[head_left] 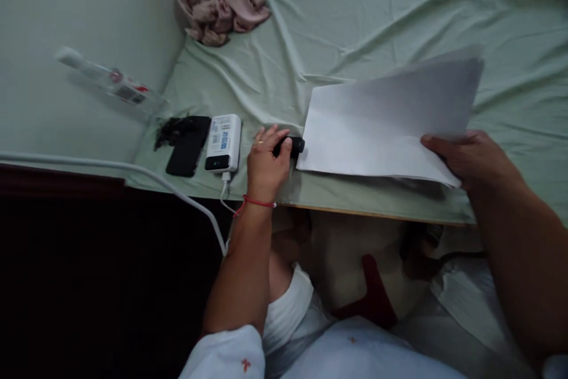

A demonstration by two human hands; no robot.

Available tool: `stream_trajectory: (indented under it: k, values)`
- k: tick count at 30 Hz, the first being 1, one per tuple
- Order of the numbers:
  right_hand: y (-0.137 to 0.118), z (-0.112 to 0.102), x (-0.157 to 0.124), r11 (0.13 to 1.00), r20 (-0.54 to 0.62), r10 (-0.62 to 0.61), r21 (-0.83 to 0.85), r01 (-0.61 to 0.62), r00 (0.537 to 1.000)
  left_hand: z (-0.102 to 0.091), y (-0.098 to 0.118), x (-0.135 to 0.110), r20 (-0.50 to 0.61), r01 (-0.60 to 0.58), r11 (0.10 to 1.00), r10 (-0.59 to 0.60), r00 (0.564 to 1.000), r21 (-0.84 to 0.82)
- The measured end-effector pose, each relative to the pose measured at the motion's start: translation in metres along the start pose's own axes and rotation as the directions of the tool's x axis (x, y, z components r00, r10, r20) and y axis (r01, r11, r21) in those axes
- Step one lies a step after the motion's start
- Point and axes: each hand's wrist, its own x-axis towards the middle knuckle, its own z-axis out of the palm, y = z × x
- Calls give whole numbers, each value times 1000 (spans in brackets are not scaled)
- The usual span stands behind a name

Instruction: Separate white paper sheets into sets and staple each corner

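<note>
My left hand (268,160) is closed around a small black tool (296,145) that looks like a stapler, mostly covered by my fingers. Its blunt end is at the left edge of a stack of white paper (377,125). My right hand (470,157) grips this stack at its near right corner, thumb on top and fingers hidden underneath. The stack's right side is tilted up off the cloth, and its far right corner is blurred. Left of my left hand lies a white power bank (224,141) with a cable plugged in.
A black phone (189,148) and a dark tangled item (171,130) lie beside the power bank. A clear bottle (118,86) leans near the wall. Pink fabric (222,6) lies crumpled at the back on the green cloth (337,30). A white cord (177,190) crosses the left.
</note>
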Motion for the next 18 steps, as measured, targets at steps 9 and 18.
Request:
stream_trajectory:
  k: [9, 18]
  values:
    - [2, 6, 2, 994, -60, 92, 67, -88, 994, -2, 10, -4, 72, -1, 995, -6, 997, 96]
    - [12, -1, 1, 958, 140, 58, 270, -94, 989, -3, 17, -2, -7, 0, 981, 1, 1000, 192]
